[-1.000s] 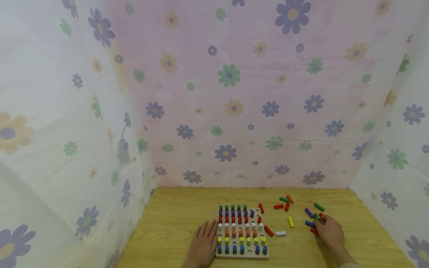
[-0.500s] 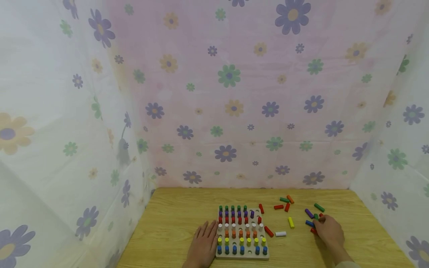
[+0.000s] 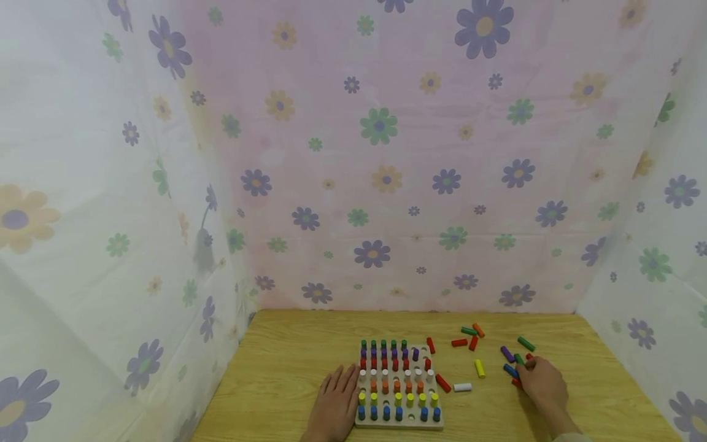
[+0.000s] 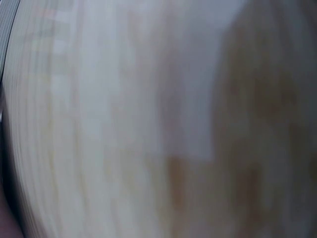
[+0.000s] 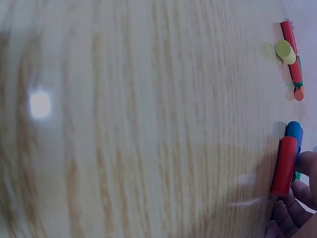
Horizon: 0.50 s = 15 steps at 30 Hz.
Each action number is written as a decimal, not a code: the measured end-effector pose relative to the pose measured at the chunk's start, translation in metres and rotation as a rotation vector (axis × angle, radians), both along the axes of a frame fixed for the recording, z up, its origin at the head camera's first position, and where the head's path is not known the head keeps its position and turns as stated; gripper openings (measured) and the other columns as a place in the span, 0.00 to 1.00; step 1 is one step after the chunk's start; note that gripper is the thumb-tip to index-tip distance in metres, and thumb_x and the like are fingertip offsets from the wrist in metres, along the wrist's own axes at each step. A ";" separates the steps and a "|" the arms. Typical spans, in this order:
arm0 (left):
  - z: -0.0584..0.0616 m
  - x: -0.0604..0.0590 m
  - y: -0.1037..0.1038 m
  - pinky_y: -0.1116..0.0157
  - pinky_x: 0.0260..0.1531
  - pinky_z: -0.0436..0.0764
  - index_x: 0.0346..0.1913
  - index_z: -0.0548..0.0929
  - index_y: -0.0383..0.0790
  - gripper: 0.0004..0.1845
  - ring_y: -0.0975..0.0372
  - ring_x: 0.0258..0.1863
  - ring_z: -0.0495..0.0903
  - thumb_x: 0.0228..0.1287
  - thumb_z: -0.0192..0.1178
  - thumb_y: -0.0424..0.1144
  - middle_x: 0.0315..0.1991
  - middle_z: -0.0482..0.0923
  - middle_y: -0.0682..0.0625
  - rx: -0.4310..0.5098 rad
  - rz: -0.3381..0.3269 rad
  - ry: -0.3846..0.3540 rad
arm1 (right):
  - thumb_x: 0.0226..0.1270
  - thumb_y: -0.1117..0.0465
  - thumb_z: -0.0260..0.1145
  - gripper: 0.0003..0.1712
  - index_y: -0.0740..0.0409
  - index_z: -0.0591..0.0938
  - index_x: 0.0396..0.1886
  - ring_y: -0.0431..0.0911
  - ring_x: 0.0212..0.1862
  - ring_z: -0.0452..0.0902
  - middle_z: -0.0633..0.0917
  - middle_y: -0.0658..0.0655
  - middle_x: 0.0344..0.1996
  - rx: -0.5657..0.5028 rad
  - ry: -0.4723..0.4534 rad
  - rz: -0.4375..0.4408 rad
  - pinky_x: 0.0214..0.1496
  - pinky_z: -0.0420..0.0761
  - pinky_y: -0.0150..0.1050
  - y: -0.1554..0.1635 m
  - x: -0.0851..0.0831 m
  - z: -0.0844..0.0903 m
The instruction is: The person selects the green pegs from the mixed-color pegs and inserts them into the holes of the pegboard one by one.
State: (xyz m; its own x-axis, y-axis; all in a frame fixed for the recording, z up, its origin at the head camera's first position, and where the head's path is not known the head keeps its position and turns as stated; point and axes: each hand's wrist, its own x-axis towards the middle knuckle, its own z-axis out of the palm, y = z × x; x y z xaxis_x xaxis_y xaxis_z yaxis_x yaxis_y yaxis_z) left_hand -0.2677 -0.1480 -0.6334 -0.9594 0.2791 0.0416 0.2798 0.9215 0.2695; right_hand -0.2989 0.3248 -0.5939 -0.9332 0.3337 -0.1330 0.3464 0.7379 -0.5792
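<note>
A wooden pegboard point(image 3: 399, 423) stands near the table's front edge, its rows filled with green, purple, red, white, orange, yellow and blue pegs. My left hand point(image 3: 337, 396) lies flat on the table against the board's left side. My right hand point(image 3: 537, 373) sits among loose pegs at the right, fingers curled onto a short green peg point(image 3: 519, 359). A blue peg point(image 3: 510, 370) and a red peg point(image 3: 516, 382) lie against it. In the right wrist view my fingers point(image 5: 302, 173) touch the red peg point(image 5: 284, 166), with the blue peg point(image 5: 293, 131) beside it. The left wrist view shows only blurred wood.
Loose pegs lie right of the board: white point(image 3: 462, 387), yellow point(image 3: 479, 368), red point(image 3: 443, 383), purple point(image 3: 507, 353), green point(image 3: 526, 344), and a small cluster point(image 3: 469, 336) farther back. Flowered cloth walls point(image 3: 381, 184) close in the wooden table point(image 3: 287, 368) on three sides.
My right hand has shifted slightly toward the back and nudged the green peg a little left. The left hand and the board have not moved.
</note>
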 end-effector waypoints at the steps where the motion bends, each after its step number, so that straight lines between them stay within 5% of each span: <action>1: 0.000 0.000 0.000 0.43 0.75 0.57 0.79 0.65 0.49 0.34 0.48 0.78 0.58 0.84 0.26 0.60 0.78 0.63 0.52 -0.002 0.001 -0.006 | 0.72 0.54 0.63 0.25 0.76 0.79 0.49 0.51 0.29 0.78 0.84 0.66 0.33 0.001 -0.002 0.000 0.25 0.75 0.40 0.000 0.000 -0.001; 15: -0.003 0.000 0.000 0.43 0.76 0.56 0.80 0.65 0.49 0.33 0.49 0.78 0.57 0.84 0.27 0.59 0.78 0.63 0.52 -0.005 0.016 -0.004 | 0.72 0.55 0.64 0.22 0.74 0.80 0.47 0.51 0.31 0.78 0.84 0.66 0.34 0.030 0.036 0.024 0.27 0.73 0.40 0.004 0.002 -0.005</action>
